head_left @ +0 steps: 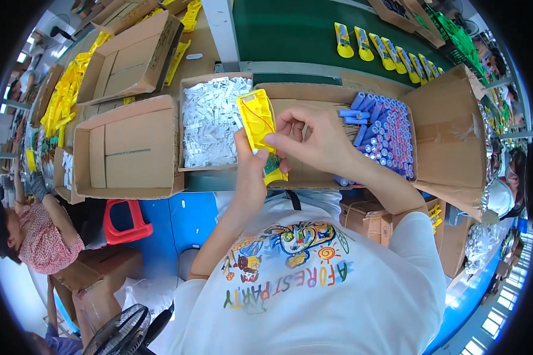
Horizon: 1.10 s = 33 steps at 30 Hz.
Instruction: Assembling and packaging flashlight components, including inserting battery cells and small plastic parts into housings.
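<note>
My left hand (250, 174) grips a yellow plastic housing (256, 115) from below, in front of my chest. The housing is an open shell, tilted, with a thin red wire inside its upper part and a green circuit board (272, 164) near its lower end. My right hand (317, 135) is at the housing's right side. Its fingers are curled and the thumb tip touches the shell's edge; anything pinched in them is too small or hidden to make out. Right of that hand, a cardboard box holds many blue cylindrical battery cells (391, 133).
A box of small white pieces (213, 121) stands left of my hands, beside an empty carton (127, 151). Beyond, several yellow housings (364, 44) lie in a row on a green belt (290, 35). A red stool (126, 222) and another person (44, 236) are at the left.
</note>
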Motion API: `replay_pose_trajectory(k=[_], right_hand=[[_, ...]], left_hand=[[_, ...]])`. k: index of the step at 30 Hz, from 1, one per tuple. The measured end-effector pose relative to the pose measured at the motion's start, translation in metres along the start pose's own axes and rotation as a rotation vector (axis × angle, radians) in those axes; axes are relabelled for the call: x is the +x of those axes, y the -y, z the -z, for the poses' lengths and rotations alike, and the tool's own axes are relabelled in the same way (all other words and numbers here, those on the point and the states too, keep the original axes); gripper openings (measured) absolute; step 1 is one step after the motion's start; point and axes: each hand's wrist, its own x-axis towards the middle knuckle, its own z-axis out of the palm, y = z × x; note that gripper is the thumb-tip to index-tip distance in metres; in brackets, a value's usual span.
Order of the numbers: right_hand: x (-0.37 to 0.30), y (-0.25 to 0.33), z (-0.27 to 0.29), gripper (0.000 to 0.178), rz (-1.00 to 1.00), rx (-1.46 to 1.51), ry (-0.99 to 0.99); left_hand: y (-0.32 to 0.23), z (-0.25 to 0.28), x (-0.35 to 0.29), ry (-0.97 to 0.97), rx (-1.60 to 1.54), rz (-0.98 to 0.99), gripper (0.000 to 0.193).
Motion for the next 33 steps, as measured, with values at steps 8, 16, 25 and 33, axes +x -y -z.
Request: replay_pose_trajectory(k=[8, 16, 25, 33], right_hand=[[-0.008, -0.012, -0.012, 0.015, 0.229, -0.522, -0.27], [-0.024, -0.005, -0.016, 0.011, -0.04, -0.169, -0.211], [-0.042, -0.014, -0.021, 0.012, -0.118, 0.231, -0.242], [-0.054, -0.041, -0.004, 0.017, 0.227, -0.363, -0.198]], left_hand=[[0.007, -0.003, 0.0, 0.074, 0.423, -0.185, 0.035], [0.019, 0.009, 0.007, 0.059, 0.345, -0.098, 0.037], [0.018, 0.003, 0.012, 0.068, 0.38, -0.087, 0.031], [0.012, 0.005, 0.015, 0.068, 0.21, 0.065, 0.026]])
